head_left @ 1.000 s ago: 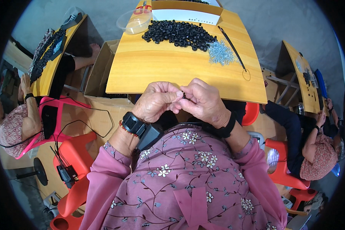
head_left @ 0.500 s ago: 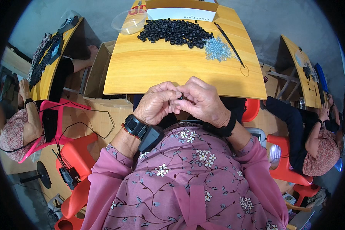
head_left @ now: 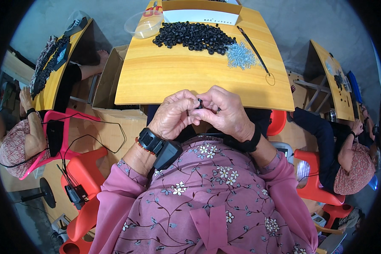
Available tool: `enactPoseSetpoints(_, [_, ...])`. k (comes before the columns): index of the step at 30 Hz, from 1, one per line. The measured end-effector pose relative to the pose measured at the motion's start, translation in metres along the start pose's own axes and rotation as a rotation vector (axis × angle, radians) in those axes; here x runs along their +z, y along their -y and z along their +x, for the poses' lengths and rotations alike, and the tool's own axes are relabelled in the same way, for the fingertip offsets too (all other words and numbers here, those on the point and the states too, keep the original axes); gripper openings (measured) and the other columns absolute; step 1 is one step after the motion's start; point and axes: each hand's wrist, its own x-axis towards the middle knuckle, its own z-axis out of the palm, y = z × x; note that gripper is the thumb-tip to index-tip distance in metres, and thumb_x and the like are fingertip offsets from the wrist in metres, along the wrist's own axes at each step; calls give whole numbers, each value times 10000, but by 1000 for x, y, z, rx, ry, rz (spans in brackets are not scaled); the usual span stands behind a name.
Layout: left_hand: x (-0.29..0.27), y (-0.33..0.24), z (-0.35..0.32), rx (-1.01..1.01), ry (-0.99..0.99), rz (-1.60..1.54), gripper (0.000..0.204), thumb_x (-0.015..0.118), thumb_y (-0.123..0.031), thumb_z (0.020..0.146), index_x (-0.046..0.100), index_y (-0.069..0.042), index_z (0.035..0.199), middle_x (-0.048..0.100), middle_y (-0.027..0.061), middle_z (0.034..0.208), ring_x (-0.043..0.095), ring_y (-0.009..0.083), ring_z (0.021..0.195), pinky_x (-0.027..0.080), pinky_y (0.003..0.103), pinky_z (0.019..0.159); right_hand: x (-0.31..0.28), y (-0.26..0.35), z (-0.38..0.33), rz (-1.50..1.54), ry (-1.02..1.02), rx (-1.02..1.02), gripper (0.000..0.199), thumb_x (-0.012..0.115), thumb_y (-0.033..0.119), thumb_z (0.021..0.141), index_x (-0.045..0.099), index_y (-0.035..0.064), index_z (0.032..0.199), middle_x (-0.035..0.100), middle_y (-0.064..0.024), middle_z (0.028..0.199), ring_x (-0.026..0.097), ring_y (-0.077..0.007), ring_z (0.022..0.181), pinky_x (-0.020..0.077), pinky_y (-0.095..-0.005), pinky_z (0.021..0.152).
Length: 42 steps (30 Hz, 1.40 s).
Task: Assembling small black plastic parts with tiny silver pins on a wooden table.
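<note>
The small black part (head_left: 199, 103) sits pinched between both sets of fingertips, held in front of my chest, just short of the near edge of the wooden table (head_left: 178, 80). My left hand (head_left: 173, 114) closes its thumb and fingers around the part from one side; my right hand (head_left: 224, 112) closes on it from the other. Both grips are tight, with the fingers curled inward; whether a second piece is being fitted into the part I cannot tell, since the fingers cover most of it.

Progress, as I judge it: early. A large heap of black rings (head_left: 194, 37) lies at the far side of the table, apparently unprocessed, and a smaller pile of clear small pieces (head_left: 241, 56) lies just beside it. No finished stack is visible.

A thin black rod (head_left: 254, 48) lies next to the clear pile. A clear plastic bowl (head_left: 142, 26) stands at the far left corner. A cardboard box (head_left: 110, 84) stands left of the table. Other people work at similar tables on both sides, over a grey concrete floor (head_left: 305, 25).
</note>
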Motion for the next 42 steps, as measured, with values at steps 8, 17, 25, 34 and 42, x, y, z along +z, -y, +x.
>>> enactPoseSetpoints(8, [11,4,-2,-26,-3,-80,137,588,-81,987,645,31,1043,704,133,900,706,209,758,593,297,688,-6,-3,-2,2,-65,-13,292,820,115,748,671,22,981,570,-69,747,589,-197,634,486,-316,566])
enactPoseSetpoints(17, [11,3,-3,52,25,89,171,601,-164,994,622,4,972,675,102,885,676,188,759,580,319,697,-1,-11,-2,135,-97,-67,296,823,106,760,645,16,979,584,-70,760,603,-164,632,492,-291,550])
enactPoseSetpoints(25, [14,0,-4,83,66,178,204,605,-198,1001,614,4,973,658,74,868,641,146,728,574,300,682,0,-6,-3,196,-60,12,272,817,97,772,626,11,946,565,-54,746,578,-124,615,477,-270,529])
enactPoseSetpoints(34, [15,-1,-3,130,85,211,148,607,-187,1002,595,-41,1021,656,61,914,650,144,787,560,303,724,-11,10,1,403,5,25,158,718,68,879,645,3,1002,583,-30,805,590,-95,647,477,-245,523])
enactPoseSetpoints(42, [17,-2,-3,98,100,293,148,611,-194,1005,582,-53,1041,656,48,915,655,128,827,549,283,724,-26,1,2,447,101,167,108,592,80,979,670,7,989,665,-35,821,610,-60,676,477,-191,495])
